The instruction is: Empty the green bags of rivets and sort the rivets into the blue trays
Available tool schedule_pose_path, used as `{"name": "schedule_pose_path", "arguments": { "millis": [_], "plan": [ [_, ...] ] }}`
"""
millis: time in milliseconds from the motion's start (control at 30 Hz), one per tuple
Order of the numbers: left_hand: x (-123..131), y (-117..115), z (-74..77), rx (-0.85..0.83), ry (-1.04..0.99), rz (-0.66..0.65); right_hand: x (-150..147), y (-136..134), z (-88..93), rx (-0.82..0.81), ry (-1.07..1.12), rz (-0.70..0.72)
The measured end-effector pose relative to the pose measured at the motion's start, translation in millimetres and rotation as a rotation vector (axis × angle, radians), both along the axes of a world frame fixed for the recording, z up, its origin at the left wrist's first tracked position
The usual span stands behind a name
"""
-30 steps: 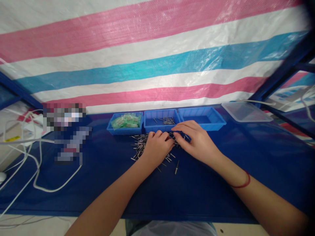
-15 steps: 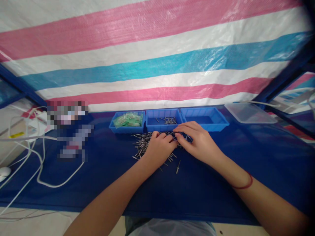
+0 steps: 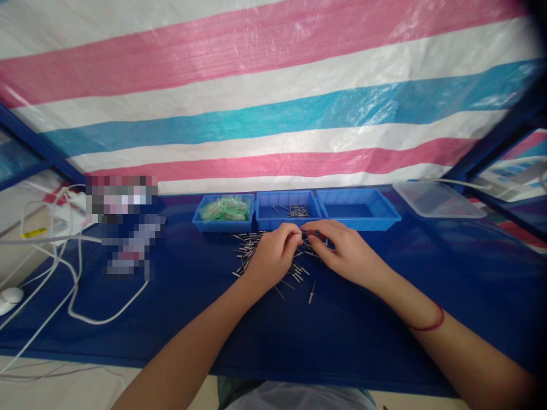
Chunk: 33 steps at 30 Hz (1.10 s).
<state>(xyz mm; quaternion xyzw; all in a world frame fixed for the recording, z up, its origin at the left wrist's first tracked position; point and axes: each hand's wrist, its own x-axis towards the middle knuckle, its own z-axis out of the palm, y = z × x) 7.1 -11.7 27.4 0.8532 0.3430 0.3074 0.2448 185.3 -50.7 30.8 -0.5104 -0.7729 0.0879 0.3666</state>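
Observation:
Above a loose pile of metal blind rivets [image 3: 299,272], my two hands meet almost fingertip to fingertip. My left hand [image 3: 273,253] is closed, its thumb and forefinger pinched together; whatever lies between them is too small to make out. On the right side of the pile, my right hand [image 3: 348,247] has its fingers curled and drawn in towards the thumb, and its grip is likewise unclear. Both hands hide part of the pile. One single rivet [image 3: 311,292] lies apart, nearer to me. Behind the hands, the middle blue bin [image 3: 265,217] contains several rivets.
Green packets [image 3: 226,209] fill the left blue bin [image 3: 203,226]. A right blue bin [image 3: 376,222] and a clear plastic lid [image 3: 440,199] stand farther right. White cables [image 3: 92,323] run over the blue table [image 3: 299,347] at left, near a blurred object [image 3: 134,245].
My left hand has risen slightly from the pile, its spread fingers drawing into a pinch beside the right fingertips. My right fingers have curled in a little more.

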Motion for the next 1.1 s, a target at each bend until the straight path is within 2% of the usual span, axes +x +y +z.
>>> {"name": "schedule_pose_path", "arguments": {
  "millis": [100, 200, 333, 467, 700, 867, 1100],
  "plan": [
    [-0.3, -3.8, -0.2, -0.223, -0.221, -0.042, 0.3, 1.6, -2.6, -0.162, 0.155, 0.065],
    [1.0, -6.9, -2.5, -0.358, -0.326, -0.092, 1.2, 3.8, -2.8, -0.252, 0.322, 0.114],
    [3.8, -7.1, -5.7, -0.444, -0.394, -0.067, 0.0, 3.3, -0.1, -0.297, 0.466, 0.152],
    [5.9, -6.2, -7.9, -0.524, -0.459, -0.032, -4.1, -1.3, 0.2, -0.248, 0.484, 0.106],
    [4.2, -7.5, -6.7, -0.403, -0.383, 0.051, -9.8, -5.1, -2.2, -0.178, 0.496, -0.029],
    [4.2, -8.1, -6.4, -0.371, -0.404, 0.037, -11.1, -7.8, 2.2, -0.147, 0.476, -0.013],
    [1.8, -10.8, 2.4, -0.245, -0.214, 0.023, -11.0, -9.4, 2.4, -0.114, 0.442, -0.046]
  ]
}}
